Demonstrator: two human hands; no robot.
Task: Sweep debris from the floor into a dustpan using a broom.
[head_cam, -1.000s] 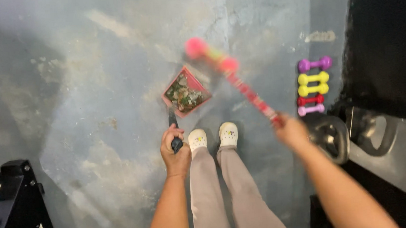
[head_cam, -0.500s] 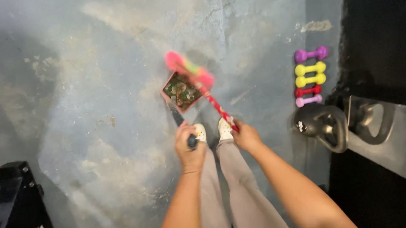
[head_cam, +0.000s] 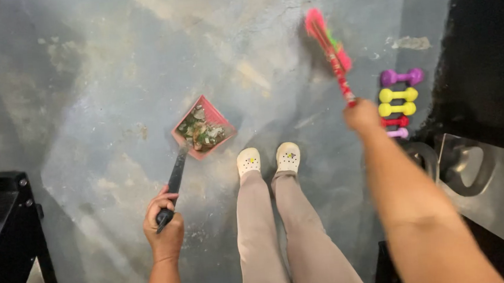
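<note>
The left hand (head_cam: 164, 228) had its fingers wrapped tight around the black handle of a pink dustpan (head_cam: 203, 127), which rested on the grey concrete floor (head_cam: 85, 82) just ahead of the person's 2 cream clogs (head_cam: 269, 158) and held a heap of debris. The right hand (head_cam: 362, 115) was closed around the red stick of a pink broom (head_cam: 326, 38), its bristles out to the front right. Beside that hand lay 5 small coloured dumbbells (head_cam: 399, 94) in a row.
</note>
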